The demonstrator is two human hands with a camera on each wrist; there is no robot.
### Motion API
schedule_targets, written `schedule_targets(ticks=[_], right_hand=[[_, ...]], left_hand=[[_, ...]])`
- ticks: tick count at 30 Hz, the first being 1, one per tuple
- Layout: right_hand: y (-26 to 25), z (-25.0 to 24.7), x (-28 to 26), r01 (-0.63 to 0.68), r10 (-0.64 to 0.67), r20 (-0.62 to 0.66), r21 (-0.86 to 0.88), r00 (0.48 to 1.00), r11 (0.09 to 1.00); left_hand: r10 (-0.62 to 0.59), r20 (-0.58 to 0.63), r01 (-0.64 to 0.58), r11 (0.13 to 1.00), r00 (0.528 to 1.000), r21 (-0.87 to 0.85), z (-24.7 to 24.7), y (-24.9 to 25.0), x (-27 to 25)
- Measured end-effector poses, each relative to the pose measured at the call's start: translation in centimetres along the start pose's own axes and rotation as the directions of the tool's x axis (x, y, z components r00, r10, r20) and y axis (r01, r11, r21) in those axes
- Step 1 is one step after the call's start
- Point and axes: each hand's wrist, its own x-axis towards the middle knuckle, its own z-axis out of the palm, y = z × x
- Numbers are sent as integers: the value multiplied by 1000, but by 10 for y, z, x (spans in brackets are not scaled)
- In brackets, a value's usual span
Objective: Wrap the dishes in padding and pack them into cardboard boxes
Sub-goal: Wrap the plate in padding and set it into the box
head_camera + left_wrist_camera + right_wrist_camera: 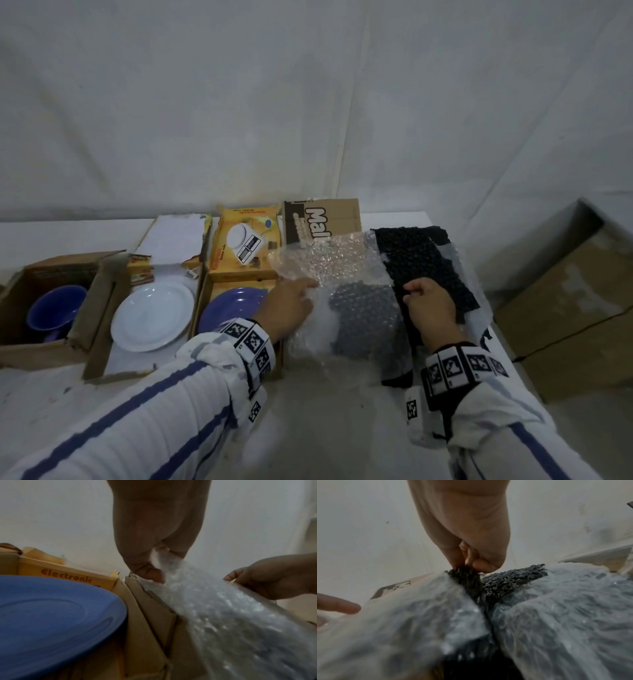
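A clear bubble wrap sheet (pixel 329 274) lies over a pile of black padding (pixel 421 260) at the table's right. My left hand (pixel 291 305) pinches the sheet's left edge, seen close in the left wrist view as the bubble wrap (pixel 214 608) under my thumb. My right hand (pixel 428 301) pinches a fold of the black padding (pixel 467 577) between thumb and fingers. A blue plate (pixel 229 308) lies in a yellow box (pixel 239 240) just left of my left hand. A white plate (pixel 154 317) lies on an opened box further left. A blue bowl (pixel 54 306) sits in a brown box (pixel 20 274).
A brown printed carton (pixel 322 219) stands behind the bubble wrap. A large cardboard box (pixel 575 308) sits beyond the table's right edge. A white wall backs the table (pixel 308 428). A white card (pixel 174 236) lies behind the white plate.
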Motion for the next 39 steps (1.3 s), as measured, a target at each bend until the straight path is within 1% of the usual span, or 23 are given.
schedule_targets(ticks=[1,2,3,5,7,10,13,15,17,21,22,24,26,27,28,29,30,31,33,35,37,39], right_hand=[[0,-1,0,-1,3,-34,40,999,999],[1,-3,2,-7,14,-76,83,997,997],[1,-6,2,-21,37,-118,128,992,991],[0,-14,5,-71,114,-189,218,975,973],[0,-23,9,-101,156,-222,242,962,965],[5,-29,16,-73,106,-239,141,965,987],[9,-22,12,-52,35,-192,-85,981,995],[11,-16,4,-83,49,-146,-237,988,968],[12,-13,-4,-103,61,-119,-381,991,919],[15,-9,-14,-95,9,-159,-546,987,833],[13,-10,-15,-85,-10,-165,-557,986,826],[7,-12,-15,-41,-61,-184,-502,981,864],[-4,-13,-14,69,-155,-174,-423,972,904],[-10,-12,-14,134,-203,-127,-412,971,901],[-17,-10,-16,192,-231,-47,-409,972,892],[-23,-7,-18,232,-231,53,-410,972,882],[-27,-3,-19,246,-208,134,-407,969,880],[-29,1,-19,238,-178,183,-400,967,885],[-29,4,-17,180,-115,202,-344,973,922],[-26,4,-15,95,-32,227,-273,973,957],[-22,2,-14,14,48,247,-243,968,970],[-19,1,-12,-50,100,246,-202,964,978]], left_hand=[[7,86,-16,994,996,112,2,0,0],[-14,162,-22,976,987,218,4,-1,0],[-49,210,-15,955,976,295,4,-1,0],[-81,234,-13,927,969,375,6,2,-1],[-78,229,-29,902,970,431,6,7,-3],[-78,208,-35,870,975,492,5,13,-6],[-81,195,-34,852,977,523,4,16,-7],[-87,171,-15,855,981,519,3,17,-8],[-93,143,10,869,985,495,1,18,-9],[-98,105,44,902,990,430,-1,18,-10],[-102,96,55,911,990,408,-1,17,-10],[-115,84,80,937,990,340,-1,16,-9],[-128,78,105,964,989,244,-2,14,-8],[-134,73,118,974,988,191,-3,13,-7],[-143,61,134,982,988,135,-3,12,-6],[-159,43,155,985,986,74,-3,11,-4],[-180,19,179,984,984,15,-3,10,-3],[-202,-6,202,979,979,-40,-3,9,-2],[-247,-38,240,961,968,-135,-3,8,0],[-282,-35,270,942,959,-199,-3,6,0],[-304,-20,292,928,952,-231,-2,2,0],[-320,-12,308,919,947,-247,-2,-1,-1]])
